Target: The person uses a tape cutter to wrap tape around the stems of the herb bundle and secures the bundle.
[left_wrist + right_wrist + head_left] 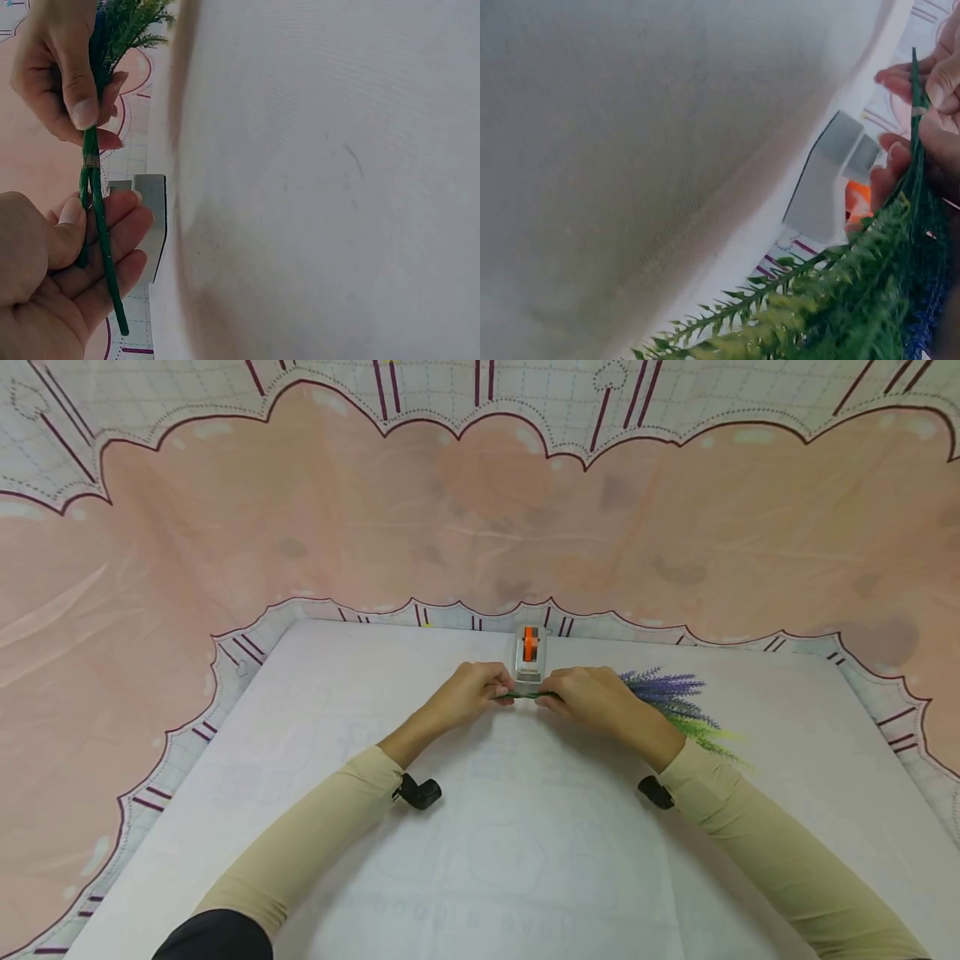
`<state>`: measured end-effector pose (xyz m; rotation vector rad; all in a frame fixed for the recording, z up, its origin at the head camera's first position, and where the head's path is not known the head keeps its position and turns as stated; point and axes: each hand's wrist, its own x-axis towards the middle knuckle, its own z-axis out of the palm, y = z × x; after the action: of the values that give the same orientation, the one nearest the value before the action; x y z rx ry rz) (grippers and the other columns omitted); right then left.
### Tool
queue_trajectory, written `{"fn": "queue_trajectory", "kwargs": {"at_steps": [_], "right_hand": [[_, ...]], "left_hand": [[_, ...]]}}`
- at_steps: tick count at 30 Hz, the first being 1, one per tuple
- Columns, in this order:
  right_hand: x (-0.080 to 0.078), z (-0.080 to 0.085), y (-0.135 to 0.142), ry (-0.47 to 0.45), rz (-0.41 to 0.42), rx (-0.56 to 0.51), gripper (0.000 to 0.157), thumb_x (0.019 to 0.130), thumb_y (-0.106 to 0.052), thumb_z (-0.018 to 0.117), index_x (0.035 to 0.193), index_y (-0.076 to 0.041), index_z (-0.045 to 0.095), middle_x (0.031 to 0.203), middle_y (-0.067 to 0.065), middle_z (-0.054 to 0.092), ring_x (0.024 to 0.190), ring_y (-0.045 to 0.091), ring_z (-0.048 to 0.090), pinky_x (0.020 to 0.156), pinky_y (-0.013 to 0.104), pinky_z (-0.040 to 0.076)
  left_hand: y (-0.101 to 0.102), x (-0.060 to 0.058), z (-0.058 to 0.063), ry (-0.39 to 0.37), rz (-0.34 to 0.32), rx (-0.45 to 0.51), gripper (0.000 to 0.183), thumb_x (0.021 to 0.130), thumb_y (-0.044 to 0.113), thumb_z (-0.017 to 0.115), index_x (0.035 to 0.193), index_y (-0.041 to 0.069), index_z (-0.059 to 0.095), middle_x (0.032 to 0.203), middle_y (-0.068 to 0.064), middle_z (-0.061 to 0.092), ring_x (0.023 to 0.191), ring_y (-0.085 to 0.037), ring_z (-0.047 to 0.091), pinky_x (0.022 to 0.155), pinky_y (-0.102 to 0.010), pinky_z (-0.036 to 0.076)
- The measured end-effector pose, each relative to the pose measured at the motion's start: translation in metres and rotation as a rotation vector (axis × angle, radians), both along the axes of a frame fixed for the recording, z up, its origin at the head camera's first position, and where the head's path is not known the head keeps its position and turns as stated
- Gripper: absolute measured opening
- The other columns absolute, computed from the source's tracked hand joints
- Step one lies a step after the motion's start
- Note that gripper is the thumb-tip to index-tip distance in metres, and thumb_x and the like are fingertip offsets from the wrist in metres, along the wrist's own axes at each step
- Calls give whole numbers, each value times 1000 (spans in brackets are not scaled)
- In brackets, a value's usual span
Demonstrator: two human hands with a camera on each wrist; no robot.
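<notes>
Over the white table, my right hand [592, 695] grips a bunch of artificial lavender [663, 689] by its upper stems. Its purple and green sprays point out to the right. My left hand [472, 687] is at the other end, its thumb against a green stem [109, 262] and its fingers spread behind in the left wrist view. A narrow band of tape [91, 160] wraps the stems between the two hands. Just beyond the hands stands a grey tape dispenser [530, 675] with an orange hub [530, 643]. The right wrist view shows leafy green sprays [840, 300] below the right hand.
The white table [480, 860] reaches to a patterned cloth [465, 527] hanging behind it. A black wrist camera [420, 793] sits at the left cuff, another black camera [656, 792] at the right cuff. The dispenser stands near the table's far edge.
</notes>
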<state>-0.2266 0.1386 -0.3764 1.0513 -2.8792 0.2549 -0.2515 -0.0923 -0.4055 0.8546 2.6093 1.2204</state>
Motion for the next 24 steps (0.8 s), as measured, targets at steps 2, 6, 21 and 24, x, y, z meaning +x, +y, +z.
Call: {"fn": "queue_trajectory", "kwargs": {"at_steps": [2, 6, 21, 24], "right_hand": [[-1, -1, 0, -21, -9, -1, 20, 100, -29, 65, 105, -16, 78, 94, -4, 72, 74, 13, 64, 63, 38, 54], [-4, -1, 1, -56, -35, 1, 17, 101, -26, 64, 97, -14, 76, 86, -5, 68, 72, 14, 58, 62, 36, 51], [-14, -3, 1, -131, -52, 22, 25, 104, -26, 60, 82, -15, 63, 69, -4, 51, 60, 15, 44, 53, 30, 31], [-14, -3, 2, -127, -51, 22, 26, 104, -26, 60, 79, -16, 60, 68, -5, 49, 59, 15, 43, 52, 30, 31]], "left_hand": [[0, 1, 0, 6, 6, -20, 6, 98, -1, 62, 96, 0, 69, 97, -11, 76, 89, -17, 75, 79, -26, 57], [1, 2, 1, 30, 10, -75, 6, 98, -1, 62, 96, 0, 68, 95, -11, 76, 88, -16, 74, 79, -27, 56], [5, 8, 5, 111, 17, -268, 3, 99, 3, 62, 101, 2, 64, 95, -7, 76, 93, -18, 68, 87, -36, 55], [6, 8, 5, 109, 13, -273, 4, 98, 0, 63, 101, 2, 64, 96, -8, 75, 94, -19, 68, 86, -36, 55]]}}
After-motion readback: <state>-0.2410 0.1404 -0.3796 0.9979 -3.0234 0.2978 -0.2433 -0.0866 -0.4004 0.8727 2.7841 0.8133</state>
